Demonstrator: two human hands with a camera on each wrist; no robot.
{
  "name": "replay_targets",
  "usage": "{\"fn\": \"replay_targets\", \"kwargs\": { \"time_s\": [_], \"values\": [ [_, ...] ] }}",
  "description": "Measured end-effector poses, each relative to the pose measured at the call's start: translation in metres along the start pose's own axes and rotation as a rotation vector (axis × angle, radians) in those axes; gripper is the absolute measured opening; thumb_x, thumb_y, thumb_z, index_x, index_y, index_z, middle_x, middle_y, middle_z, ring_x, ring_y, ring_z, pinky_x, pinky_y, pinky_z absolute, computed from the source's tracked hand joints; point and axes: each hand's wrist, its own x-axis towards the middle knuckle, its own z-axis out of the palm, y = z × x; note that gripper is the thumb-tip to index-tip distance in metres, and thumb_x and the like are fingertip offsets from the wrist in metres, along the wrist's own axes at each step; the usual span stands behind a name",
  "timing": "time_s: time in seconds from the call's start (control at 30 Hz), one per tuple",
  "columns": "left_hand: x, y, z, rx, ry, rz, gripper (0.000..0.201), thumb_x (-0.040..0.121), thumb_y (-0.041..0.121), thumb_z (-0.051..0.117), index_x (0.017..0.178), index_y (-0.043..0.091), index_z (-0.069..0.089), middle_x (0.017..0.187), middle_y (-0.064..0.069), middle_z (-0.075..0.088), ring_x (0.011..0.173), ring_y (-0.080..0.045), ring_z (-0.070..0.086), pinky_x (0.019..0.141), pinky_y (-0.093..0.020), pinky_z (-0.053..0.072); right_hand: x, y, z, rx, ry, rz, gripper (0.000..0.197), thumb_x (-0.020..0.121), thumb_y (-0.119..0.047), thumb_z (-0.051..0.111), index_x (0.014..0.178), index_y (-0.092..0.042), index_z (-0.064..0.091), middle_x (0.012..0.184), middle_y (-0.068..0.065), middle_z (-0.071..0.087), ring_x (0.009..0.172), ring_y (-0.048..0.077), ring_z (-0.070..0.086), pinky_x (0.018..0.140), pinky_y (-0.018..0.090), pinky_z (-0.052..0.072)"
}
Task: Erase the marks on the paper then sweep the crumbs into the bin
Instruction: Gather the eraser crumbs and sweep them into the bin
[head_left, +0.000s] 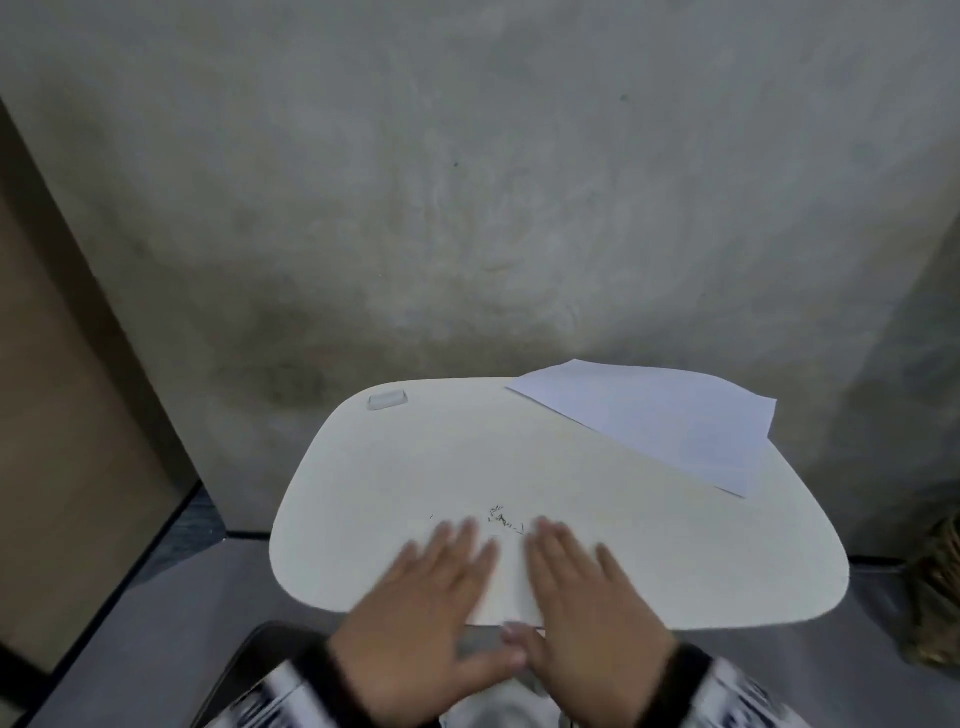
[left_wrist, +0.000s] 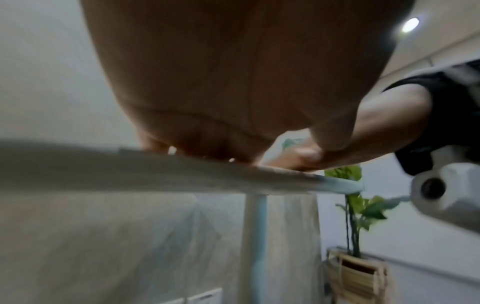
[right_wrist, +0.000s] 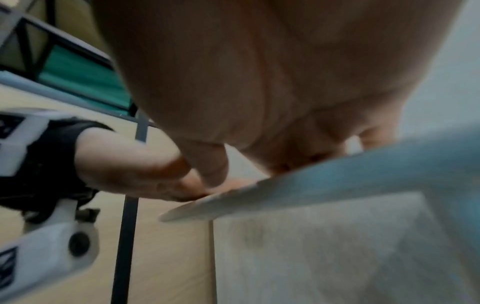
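A small heap of dark eraser crumbs (head_left: 501, 517) lies on the white rounded table (head_left: 675, 545), just beyond my fingertips. My left hand (head_left: 436, 587) and right hand (head_left: 582, 587) lie flat and open side by side near the table's front edge, fingers straight, on either side of the crumbs. The thumbs meet below the edge. Both hands hold nothing and are blurred. The white paper (head_left: 660, 421) lies at the back right, overhanging the table. A pale eraser (head_left: 387, 400) sits at the back left corner. Each wrist view shows a palm (left_wrist: 233, 82) (right_wrist: 259, 82) over the table edge (left_wrist: 130, 168).
A grey wall stands close behind the table and a tan panel (head_left: 62, 415) on the left. A woven basket (head_left: 935, 587) with a green plant (left_wrist: 363, 207) stands on the floor at the right. A dark rounded object (head_left: 249, 660) sits below the front edge; I cannot tell what it is.
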Motion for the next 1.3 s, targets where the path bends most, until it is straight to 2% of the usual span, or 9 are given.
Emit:
{"fn": "replay_targets", "kwargs": {
  "time_s": [0.2, 0.3, 0.4, 0.5, 0.7, 0.87, 0.97, 1.07, 1.3],
  "values": [
    [-0.014, -0.038, -0.041, -0.117, 0.088, -0.171, 0.116, 0.049, 0.094, -0.024, 0.147, 0.032, -0.027, 0.152, 0.016, -0.035, 0.139, 0.003, -0.032, 0.115, -0.023, -0.015, -0.008, 0.055, -0.043, 0.038, 0.092, 0.035, 0.063, 0.102, -0.045, 0.021, 0.154, -0.02, -0.002, 0.161, -0.005, -0.006, 0.148, 0.007, -0.004, 0.12, 0.036, 0.0],
    [-0.064, -0.065, -0.033, -0.043, 0.024, -0.166, 0.108, 0.065, 0.096, -0.007, 0.15, 0.031, -0.021, 0.16, 0.015, -0.019, 0.143, 0.007, -0.021, 0.116, -0.018, 0.002, -0.048, 0.093, -0.016, -0.028, 0.035, 0.353, 0.082, 0.095, -0.063, 0.011, 0.146, -0.002, 0.033, 0.156, 0.013, 0.027, 0.143, 0.022, 0.03, 0.112, 0.051, 0.029],
    [-0.072, -0.056, -0.001, 0.093, -0.163, -0.101, 0.092, 0.087, 0.083, 0.023, 0.158, 0.025, 0.013, 0.164, 0.006, 0.016, 0.138, -0.011, 0.033, 0.107, -0.028, 0.024, -0.05, 0.098, 0.018, 0.064, 0.093, 0.442, 0.106, 0.087, -0.073, 0.003, 0.1, 0.006, 0.072, 0.109, 0.025, 0.069, 0.095, 0.039, 0.07, 0.071, 0.056, 0.055],
    [-0.041, -0.026, 0.009, 0.107, -0.155, 0.033, 0.09, 0.085, 0.085, 0.026, 0.147, 0.023, 0.044, 0.152, 0.007, 0.042, 0.14, -0.017, 0.039, 0.108, -0.029, 0.017, -0.027, 0.058, 0.022, 0.024, 0.089, 0.283, 0.101, 0.09, -0.069, 0.002, 0.11, 0.002, 0.071, 0.12, 0.019, 0.066, 0.105, 0.034, 0.068, 0.088, 0.046, 0.047],
    [0.017, 0.003, -0.025, 0.029, -0.007, -0.047, 0.116, 0.056, 0.087, -0.014, 0.154, 0.024, -0.019, 0.152, 0.01, -0.033, 0.142, -0.007, -0.031, 0.118, -0.034, -0.016, 0.003, 0.024, -0.02, 0.157, 0.1, -0.126, 0.11, 0.055, -0.07, -0.017, 0.154, -0.024, 0.0, 0.159, -0.013, -0.008, 0.146, 0.002, -0.008, 0.116, 0.028, -0.007],
    [-0.051, -0.044, -0.02, 0.096, -0.061, 0.001, 0.085, 0.093, 0.077, 0.021, 0.158, 0.023, 0.013, 0.165, 0.007, 0.01, 0.15, -0.013, 0.006, 0.113, -0.028, 0.011, -0.061, 0.077, 0.001, 0.1, 0.068, 0.156, 0.097, 0.087, -0.073, 0.001, 0.131, -0.006, 0.055, 0.144, -0.003, 0.035, 0.144, 0.01, 0.024, 0.113, 0.033, 0.013],
    [-0.062, -0.047, 0.011, 0.212, -0.199, 0.129, 0.065, 0.102, 0.055, 0.02, 0.153, 0.017, 0.029, 0.158, 0.006, 0.032, 0.143, -0.019, 0.028, 0.114, -0.034, 0.009, -0.073, 0.077, 0.031, 0.175, 0.079, 0.054, 0.089, 0.084, -0.078, 0.012, 0.143, -0.014, 0.033, 0.159, -0.008, 0.011, 0.147, 0.003, -0.003, 0.117, 0.03, -0.006],
    [-0.037, -0.028, 0.012, 0.151, -0.233, 0.14, 0.084, 0.09, 0.078, 0.027, 0.146, 0.018, 0.045, 0.153, 0.003, 0.043, 0.141, -0.018, 0.037, 0.109, -0.035, 0.022, -0.046, 0.039, 0.027, 0.057, 0.102, -0.039, 0.084, 0.087, -0.072, 0.017, 0.133, -0.008, 0.046, 0.143, 0.004, 0.049, 0.139, 0.015, 0.037, 0.112, 0.037, 0.005],
    [-0.007, -0.009, -0.037, 0.042, 0.116, -0.022, 0.104, 0.071, 0.089, -0.005, 0.151, 0.025, -0.022, 0.154, 0.01, -0.034, 0.141, -0.006, -0.034, 0.117, -0.031, -0.014, -0.009, 0.017, -0.011, -0.029, 0.056, -0.091, 0.077, 0.077, -0.065, 0.037, 0.12, -0.009, 0.068, 0.127, 0.006, 0.064, 0.117, 0.021, 0.062, 0.094, 0.044, 0.028]
  ]
}}
